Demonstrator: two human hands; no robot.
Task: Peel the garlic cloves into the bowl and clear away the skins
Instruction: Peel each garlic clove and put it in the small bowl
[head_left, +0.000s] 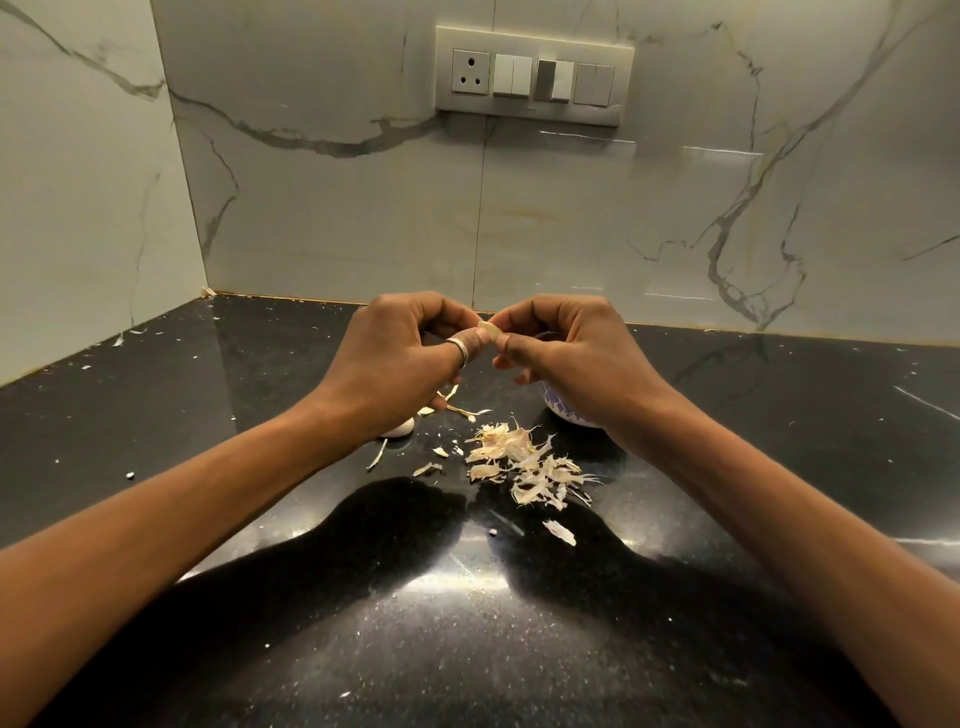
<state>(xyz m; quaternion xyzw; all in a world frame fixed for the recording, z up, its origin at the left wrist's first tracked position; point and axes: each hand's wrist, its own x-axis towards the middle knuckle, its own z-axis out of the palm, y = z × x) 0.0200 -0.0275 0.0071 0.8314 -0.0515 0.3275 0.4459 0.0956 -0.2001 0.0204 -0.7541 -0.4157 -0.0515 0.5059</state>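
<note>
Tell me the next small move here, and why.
Probably tear the skin off the garlic clove, pinched between left hand and right hand; it looks papery, not bare. The bowl waits under the right hand, skins piled beside it.

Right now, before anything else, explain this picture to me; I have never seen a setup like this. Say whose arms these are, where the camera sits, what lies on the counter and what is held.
There is no machine here. A person wears one wide-angle camera on the head, looking forward and down, so the two arms reaching in from the bottom are that person's own. The left hand and the right hand together pinch a small garlic clove above a black countertop. On it lies a pile of papery garlic skins, with flakes scattered around. A white piece of garlic peeks from under the left wrist. A blue-patterned white bowl sits partly hidden behind the right hand. The wall behind carries a switch panel.
</note>
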